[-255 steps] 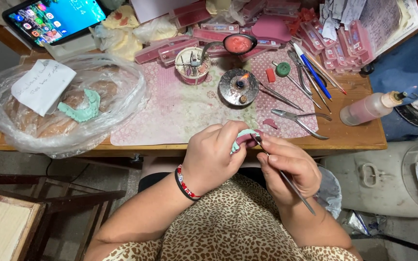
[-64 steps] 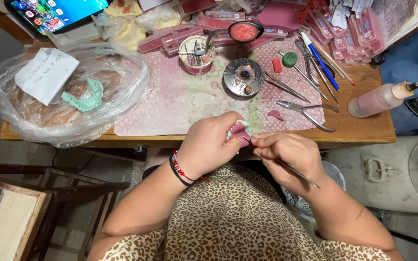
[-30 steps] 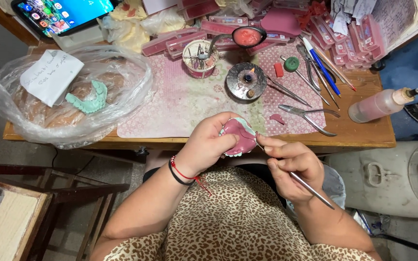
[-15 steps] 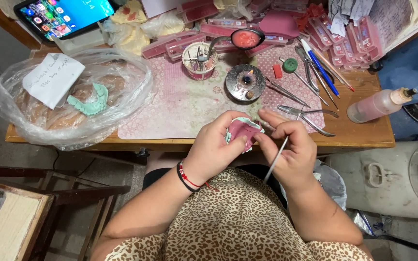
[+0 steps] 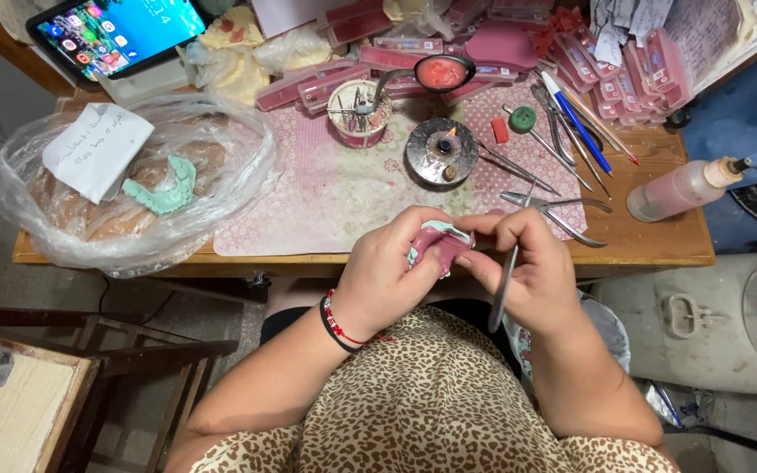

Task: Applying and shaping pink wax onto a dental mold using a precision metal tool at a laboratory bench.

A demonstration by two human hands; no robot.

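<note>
Head view. The left hand (image 5: 387,271) is seen clenched around a pink dental plate (image 5: 444,248) with a pale green part at its upper edge; the plate is held just in front of the near edge of the surface (image 5: 650,245), above the lap. The right hand (image 5: 532,267) is closed on a thin metal instrument (image 5: 503,289), which is pinched between the fingers and runs downward toward the body; its fingertips are also pressed against the right side of the plate. A red and black beaded bracelet (image 5: 336,320) is worn on the left wrist.

On the surface, a pink patterned mat (image 5: 335,188) is laid under the work. A small round metal burner (image 5: 440,151) with a lit flame is set on the mat directly beyond the hands. Pliers (image 5: 562,215) are lying just beside the right hand. A small cup of tools (image 5: 357,112) is placed left of the burner, and a ladle of red wax (image 5: 440,74) beyond it. A squeeze bottle of pinkish liquid (image 5: 681,188) is lying at the right end. At the left end, a clear plastic bag (image 5: 133,188) is noted, holding casts, a green impression (image 5: 164,194) and a white paper note (image 5: 94,149). A tablet with a lit screen (image 5: 120,33) is propped at the far left corner. Pink boxes (image 5: 484,39) are stacked along the far edge.
</note>
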